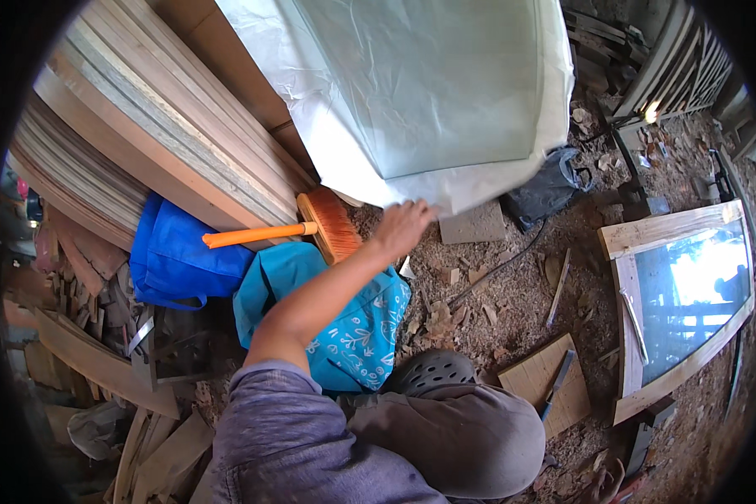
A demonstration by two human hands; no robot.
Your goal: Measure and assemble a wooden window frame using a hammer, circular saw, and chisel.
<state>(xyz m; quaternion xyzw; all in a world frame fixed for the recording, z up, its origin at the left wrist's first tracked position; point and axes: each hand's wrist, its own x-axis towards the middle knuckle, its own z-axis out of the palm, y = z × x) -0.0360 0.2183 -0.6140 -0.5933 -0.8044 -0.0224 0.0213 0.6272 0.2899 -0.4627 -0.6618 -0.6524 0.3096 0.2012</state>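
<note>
My left hand [405,228] reaches forward with bent fingers closed on the lower edge of a white wrapping sheet [336,160]. The wrapping looks thin and creased. On it lies a large pale greenish glass pane [454,92], with the white border showing around its sides and lower edge. Where exactly the fingertips grip is partly hidden by the knuckles. Under my left forearm lies a teal bag [357,336] with white printed drawings. Beside it is an orange-bristled broom head [332,223] with an orange handle. My right hand is not in view.
Long wooden boards [168,126] lean at the left, near a blue bag [172,260]. A wood-framed glass panel [689,286] lies at the right. Near my knee, a dark-handled tool [559,382] rests on a wooden board [533,374]. Wood shavings cover the ground.
</note>
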